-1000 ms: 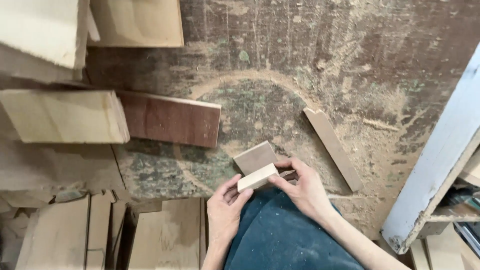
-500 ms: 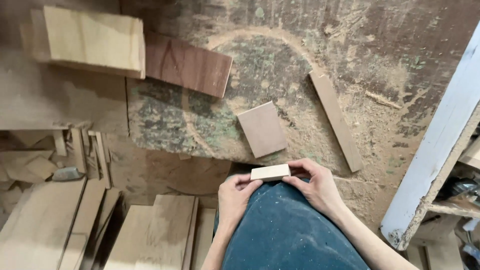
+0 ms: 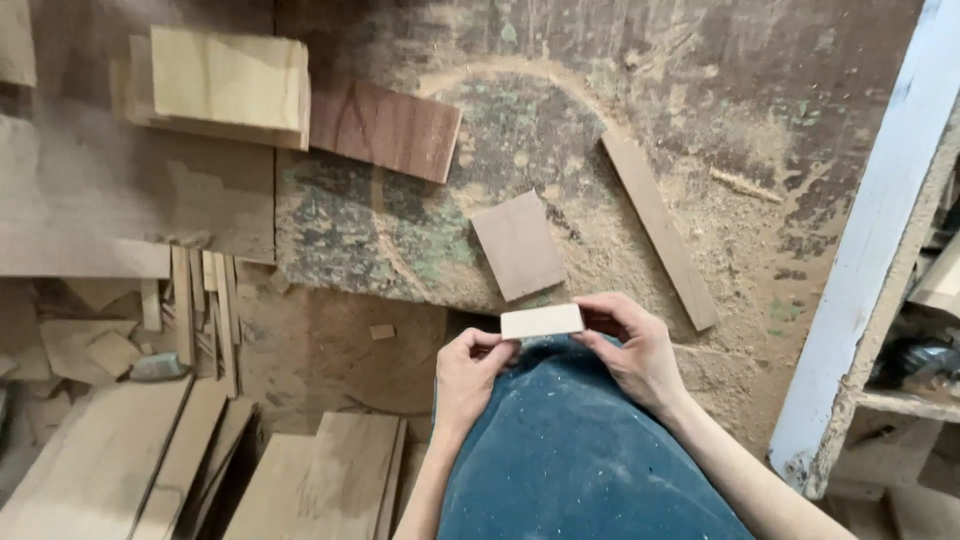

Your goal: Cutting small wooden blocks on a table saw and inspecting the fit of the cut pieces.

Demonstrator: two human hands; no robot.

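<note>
Dusty workshop floor lies under you. Your left hand [image 3: 468, 372] and right hand [image 3: 634, 348] pinch the pale wood block [image 3: 541, 321] above your lap; keep both ends supported. Beyond lies a brown square piece [image 3: 518, 245].

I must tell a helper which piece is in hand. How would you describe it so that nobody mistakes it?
Start at the blue-clad lap at bottom centre. Above it, the left hand and right hand hold a small pale block by its ends. The nearby flat square is browner.
</note>
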